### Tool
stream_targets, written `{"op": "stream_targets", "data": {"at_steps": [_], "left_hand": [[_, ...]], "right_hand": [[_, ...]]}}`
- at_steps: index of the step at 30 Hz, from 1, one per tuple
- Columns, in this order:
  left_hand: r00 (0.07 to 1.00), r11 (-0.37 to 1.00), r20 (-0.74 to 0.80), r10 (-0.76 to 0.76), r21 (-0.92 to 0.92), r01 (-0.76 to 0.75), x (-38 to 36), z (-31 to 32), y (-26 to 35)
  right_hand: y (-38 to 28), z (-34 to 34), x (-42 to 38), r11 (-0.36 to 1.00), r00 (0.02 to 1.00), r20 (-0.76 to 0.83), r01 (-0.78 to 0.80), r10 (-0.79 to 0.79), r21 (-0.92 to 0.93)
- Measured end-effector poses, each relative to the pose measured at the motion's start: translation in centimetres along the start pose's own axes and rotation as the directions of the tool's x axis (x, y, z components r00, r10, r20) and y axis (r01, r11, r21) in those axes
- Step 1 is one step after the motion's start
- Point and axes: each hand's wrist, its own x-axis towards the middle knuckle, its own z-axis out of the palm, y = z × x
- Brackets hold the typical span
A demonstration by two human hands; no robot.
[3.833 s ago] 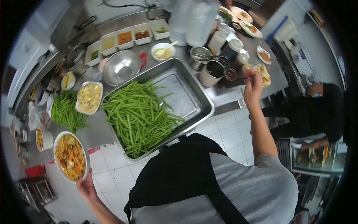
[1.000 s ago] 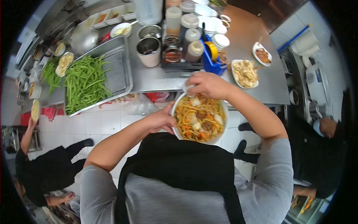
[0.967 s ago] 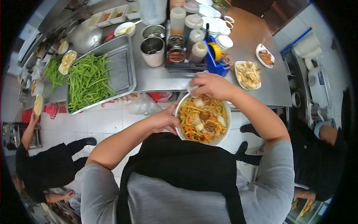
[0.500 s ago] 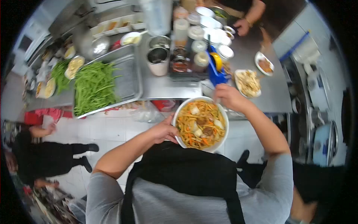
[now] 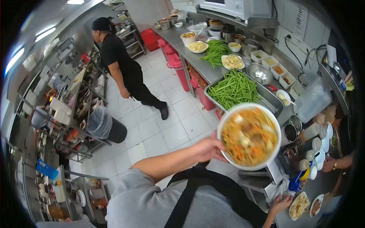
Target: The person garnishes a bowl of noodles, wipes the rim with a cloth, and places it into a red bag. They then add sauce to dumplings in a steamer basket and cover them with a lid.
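My left hand is closed on the rim and side of a white bowl, held up in front of me over the floor and the counter's edge. The bowl is full of noodles mixed with carrot strips and pale chunks. Lower right, my right hand is beside a crumpled white cloth at the counter edge, its fingers slightly bent and apart. Close to that hand stand an oval dish of pale food and a blue holder.
A metal tray holds green beans on the steel counter. Bottles and white containers line the right side, near a co-worker's hand. Another person in black stands on the tiled floor. A lined bin is at left.
My view has swung left, showing more of the room. The bowl in my left hand has been raised and tilted away from the counter. My right hand has moved off the bowl's rim toward the cloth.
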Motion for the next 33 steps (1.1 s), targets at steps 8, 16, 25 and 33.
{"op": "stream_targets", "data": {"at_steps": [8, 16, 25, 33], "left_hand": [[0.778, 0.820, -0.264, 0.570, 0.121, -0.559, -6.3, -8.7, 16.4], [0.451, 0.603, -0.420, 0.787, 0.371, -0.706, -6.3, -21.7, 32.6], [0.776, 0.832, -0.305, 0.552, 0.136, -0.538, 1.9, -28.0, 32.3], [0.947, 0.967, -0.199, 0.253, 0.046, -0.249, 15.3, -21.1, 26.7]], "right_hand": [[-8.7, -7.2, 1.4, 0.991, 0.985, -0.119, 0.131, -0.127, 0.032], [-15.5, -8.0, 8.7, 0.960, 0.972, 0.220, 0.024, -0.089, 0.280], [-39.1, -3.9, 30.9, 0.924, 0.908, 0.261, 0.251, -0.328, 0.288], [-31.1, 20.5, 51.8, 0.983, 0.886, 0.433, 0.184, -0.167, 0.002]]}}
